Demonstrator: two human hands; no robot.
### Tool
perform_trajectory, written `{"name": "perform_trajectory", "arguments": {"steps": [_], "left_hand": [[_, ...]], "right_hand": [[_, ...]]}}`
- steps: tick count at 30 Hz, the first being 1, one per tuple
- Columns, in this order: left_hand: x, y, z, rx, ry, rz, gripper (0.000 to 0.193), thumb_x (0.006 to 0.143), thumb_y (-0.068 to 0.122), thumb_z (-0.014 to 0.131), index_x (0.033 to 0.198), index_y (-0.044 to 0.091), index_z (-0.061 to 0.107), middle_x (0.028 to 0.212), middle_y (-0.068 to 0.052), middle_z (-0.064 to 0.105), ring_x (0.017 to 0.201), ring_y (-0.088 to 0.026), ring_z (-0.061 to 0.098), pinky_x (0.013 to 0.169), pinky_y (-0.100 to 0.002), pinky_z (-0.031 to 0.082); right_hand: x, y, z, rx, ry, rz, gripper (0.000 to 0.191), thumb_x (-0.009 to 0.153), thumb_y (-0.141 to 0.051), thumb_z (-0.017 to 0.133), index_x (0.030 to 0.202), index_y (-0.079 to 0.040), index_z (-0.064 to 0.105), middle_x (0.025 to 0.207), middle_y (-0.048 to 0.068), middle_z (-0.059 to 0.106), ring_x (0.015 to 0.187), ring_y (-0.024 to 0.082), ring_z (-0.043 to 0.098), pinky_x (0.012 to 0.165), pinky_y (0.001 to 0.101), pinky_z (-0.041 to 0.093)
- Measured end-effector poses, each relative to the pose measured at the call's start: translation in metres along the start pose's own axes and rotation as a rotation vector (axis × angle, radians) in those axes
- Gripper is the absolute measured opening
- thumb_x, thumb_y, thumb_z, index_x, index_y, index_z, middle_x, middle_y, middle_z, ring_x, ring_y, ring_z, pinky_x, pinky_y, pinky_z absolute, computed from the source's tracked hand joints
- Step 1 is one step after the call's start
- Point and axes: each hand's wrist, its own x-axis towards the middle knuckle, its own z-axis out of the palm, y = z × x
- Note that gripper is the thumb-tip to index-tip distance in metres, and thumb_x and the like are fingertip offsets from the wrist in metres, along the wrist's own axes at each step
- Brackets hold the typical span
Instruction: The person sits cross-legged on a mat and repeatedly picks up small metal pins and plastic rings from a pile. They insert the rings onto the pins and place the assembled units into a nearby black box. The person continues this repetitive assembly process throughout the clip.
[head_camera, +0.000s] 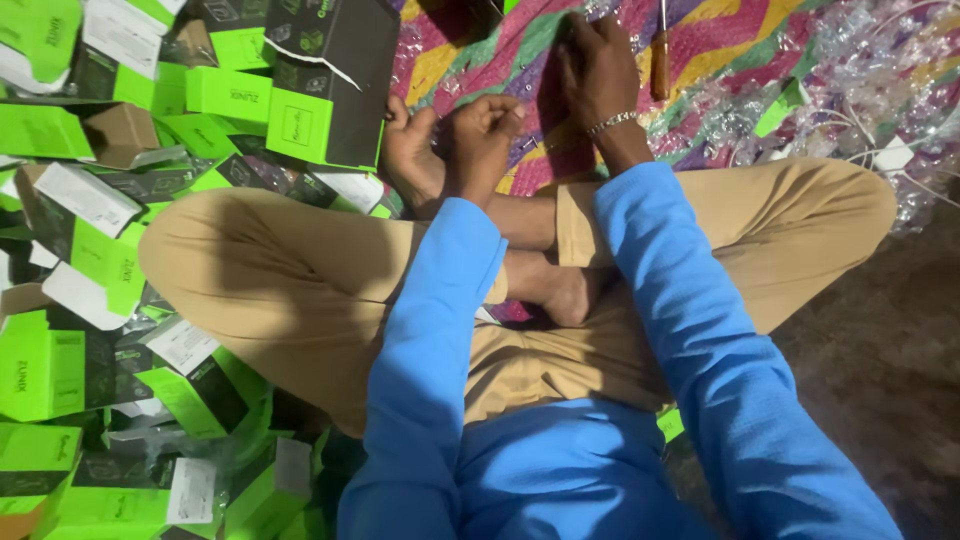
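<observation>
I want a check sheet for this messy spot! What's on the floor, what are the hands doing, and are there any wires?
Surface: a striped woven mat in pink, yellow, green and purple, on the floor.
Job's things: nothing clearly seen in either hand; too small to tell.
Clutter: green and black boxes piled on the left; clear plastic wrappers heaped at upper right.
Grippers: left hand curled in a loose fist above the mat; right hand pressed fingers-down on the mat, a bracelet on its wrist.
Cables: thin white wires among the wrappers.
Surroundings: a wooden-handled tool on the mat; dark floor at right.
</observation>
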Motion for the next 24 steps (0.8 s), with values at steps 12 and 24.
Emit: {"name": "perform_trajectory", "arguments": {"steps": [12, 24], "left_hand": [[0.005, -0.009, 0.001, 0.054, 0.076, -0.113, 0.015, 0.094, 0.0, 0.069, 0.108, -0.006, 0.069, 0.089, -0.009, 0.072, 0.074, -0.012, 0.067, 0.067, -0.025, 0.056], [-0.002, 0.013, 0.006, 0.444, 0.111, 0.12, 0.008, 0.094, 0.005, 0.07, 0.095, -0.003, 0.072, 0.084, -0.01, 0.077, 0.075, -0.014, 0.072, 0.071, -0.029, 0.058]], "right_hand": [[-0.017, -0.011, 0.001, 0.081, -0.157, -0.121, 0.022, 0.088, -0.007, 0.074, 0.108, -0.011, 0.079, 0.102, 0.012, 0.065, 0.101, 0.035, 0.059, 0.084, 0.0445, 0.051], [-0.028, -0.03, -0.022, 0.26, -0.19, -0.101, 0.022, 0.087, 0.001, 0.065, 0.107, -0.004, 0.073, 0.101, 0.016, 0.065, 0.101, 0.037, 0.063, 0.089, 0.0459, 0.053]]}}
